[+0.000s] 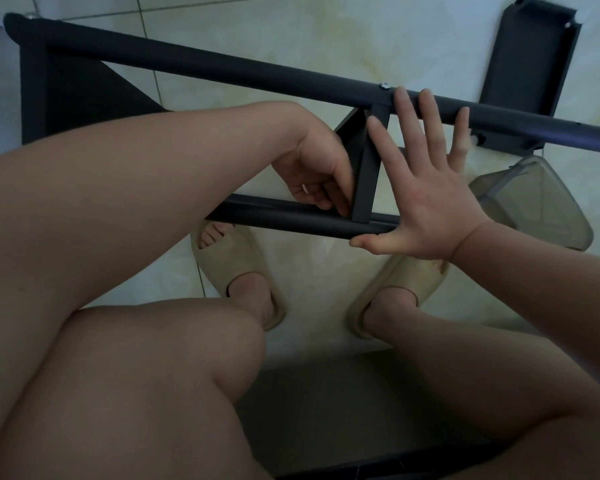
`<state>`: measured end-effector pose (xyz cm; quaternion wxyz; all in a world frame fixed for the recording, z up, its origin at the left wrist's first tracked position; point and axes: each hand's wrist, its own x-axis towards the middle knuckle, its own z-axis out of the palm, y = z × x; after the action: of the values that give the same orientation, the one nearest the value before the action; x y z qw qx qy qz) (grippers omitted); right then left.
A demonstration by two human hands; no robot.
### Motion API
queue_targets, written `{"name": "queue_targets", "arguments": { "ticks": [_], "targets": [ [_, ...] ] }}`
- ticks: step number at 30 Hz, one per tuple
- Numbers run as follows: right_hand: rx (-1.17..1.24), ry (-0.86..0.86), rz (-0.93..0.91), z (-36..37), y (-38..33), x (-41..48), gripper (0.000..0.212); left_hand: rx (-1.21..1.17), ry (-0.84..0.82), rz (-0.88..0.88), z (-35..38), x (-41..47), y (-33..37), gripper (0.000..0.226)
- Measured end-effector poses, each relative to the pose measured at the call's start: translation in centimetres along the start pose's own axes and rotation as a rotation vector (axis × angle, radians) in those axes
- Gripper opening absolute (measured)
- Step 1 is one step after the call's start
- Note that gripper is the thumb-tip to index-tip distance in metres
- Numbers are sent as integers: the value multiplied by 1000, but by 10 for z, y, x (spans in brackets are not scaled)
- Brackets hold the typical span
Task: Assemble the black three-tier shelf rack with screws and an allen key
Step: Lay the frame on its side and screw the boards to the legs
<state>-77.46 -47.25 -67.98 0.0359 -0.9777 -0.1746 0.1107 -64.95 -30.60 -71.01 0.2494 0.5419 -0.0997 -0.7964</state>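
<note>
The black rack lies on its side over the tiled floor. Its far pole (222, 65) runs from upper left to right, and its near pole (291, 216) crosses above my feet. A black shelf panel (366, 181) stands edge-on between the two poles, and a silver screw head (382, 85) shows on the far pole above it. My left hand (321, 174) curls its fingers round the panel's lower left edge by the near pole. My right hand (426, 188) is spread flat with straight fingers against the panel's right side, thumb along the near pole. No allen key is visible.
A loose black shelf panel (530, 57) lies at the upper right. Below the far pole's right end sits a clear plastic container (541, 206). Another shelf (73, 95) is fixed at the rack's left end. My feet in beige slippers (232, 271) rest under the near pole.
</note>
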Motion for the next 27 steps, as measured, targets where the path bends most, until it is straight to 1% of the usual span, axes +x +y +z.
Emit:
{"name": "queue_targets", "arguments": {
  "ticks": [2,5,7,19,25,27],
  "targets": [
    [2,3,-2,0,0,0,130,16,4,-3,-1,0,0,30],
    [14,-1,-5,0,1,0,130,40,9,-8,0,2,-1,13],
    [19,-3,-6,0,1,0,130,48,10,-11,0,4,-1,10],
    [43,1,-9,1,1,0,129,24,32,2,1,5,-1,7],
    [53,-1,-8,0,1,0,129,23,41,40,-2,1,-1,14],
    [54,-2,-6,0,1,0,129,15,52,35,-2,0,-1,13]
  ]
}}
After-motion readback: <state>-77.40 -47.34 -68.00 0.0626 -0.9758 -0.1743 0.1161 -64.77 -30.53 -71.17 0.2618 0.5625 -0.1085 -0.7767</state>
